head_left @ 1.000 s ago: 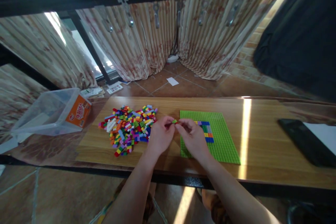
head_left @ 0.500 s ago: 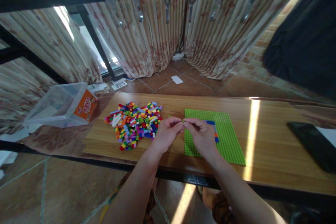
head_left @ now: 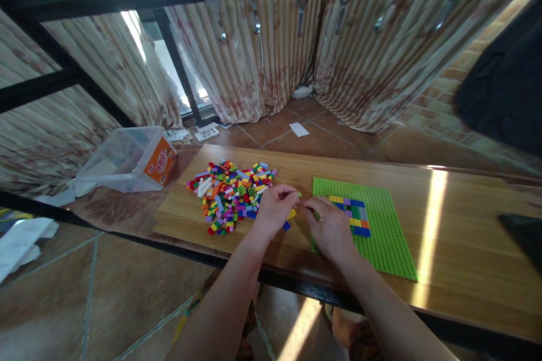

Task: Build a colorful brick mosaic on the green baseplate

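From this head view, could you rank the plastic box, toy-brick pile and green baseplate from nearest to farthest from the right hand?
1. Green baseplate: partly covered by the right hand in view.
2. Toy-brick pile: left of that hand.
3. Plastic box: farther left, beyond the pile.

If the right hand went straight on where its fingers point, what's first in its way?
Probably the left hand, with a small green piece at its fingertips, just ahead of the right hand; their depths are hard to compare here.

Daylight at left window [head_left: 166,62]; 2 glaring sun strips [head_left: 429,237], tabletop [head_left: 478,248] and floor [head_left: 131,293]; edges stretched.
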{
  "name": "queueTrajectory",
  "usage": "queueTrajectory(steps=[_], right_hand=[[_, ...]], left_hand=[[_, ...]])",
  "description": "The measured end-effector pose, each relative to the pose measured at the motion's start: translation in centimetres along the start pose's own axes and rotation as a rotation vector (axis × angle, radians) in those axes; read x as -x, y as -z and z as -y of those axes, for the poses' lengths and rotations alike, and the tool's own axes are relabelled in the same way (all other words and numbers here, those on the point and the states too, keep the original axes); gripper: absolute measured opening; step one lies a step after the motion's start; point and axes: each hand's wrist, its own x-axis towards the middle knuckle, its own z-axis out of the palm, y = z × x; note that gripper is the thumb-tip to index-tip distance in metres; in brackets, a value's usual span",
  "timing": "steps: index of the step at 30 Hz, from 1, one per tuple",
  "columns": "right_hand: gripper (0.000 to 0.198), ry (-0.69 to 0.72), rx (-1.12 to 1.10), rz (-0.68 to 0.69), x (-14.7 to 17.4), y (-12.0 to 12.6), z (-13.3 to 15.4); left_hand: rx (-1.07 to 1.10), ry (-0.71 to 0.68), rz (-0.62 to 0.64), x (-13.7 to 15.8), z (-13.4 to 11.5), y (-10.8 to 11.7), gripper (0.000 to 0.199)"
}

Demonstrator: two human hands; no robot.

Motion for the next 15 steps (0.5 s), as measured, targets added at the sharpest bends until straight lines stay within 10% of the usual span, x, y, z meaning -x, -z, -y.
queueTrajectory(steps=[15], right_hand=[[0.028,-0.198,-0.356,-0.098,-0.3,-0.4,-0.1]], left_hand=[[-0.097,-0.091,-0.007,-0.4,1.2,-0.3,0.013]])
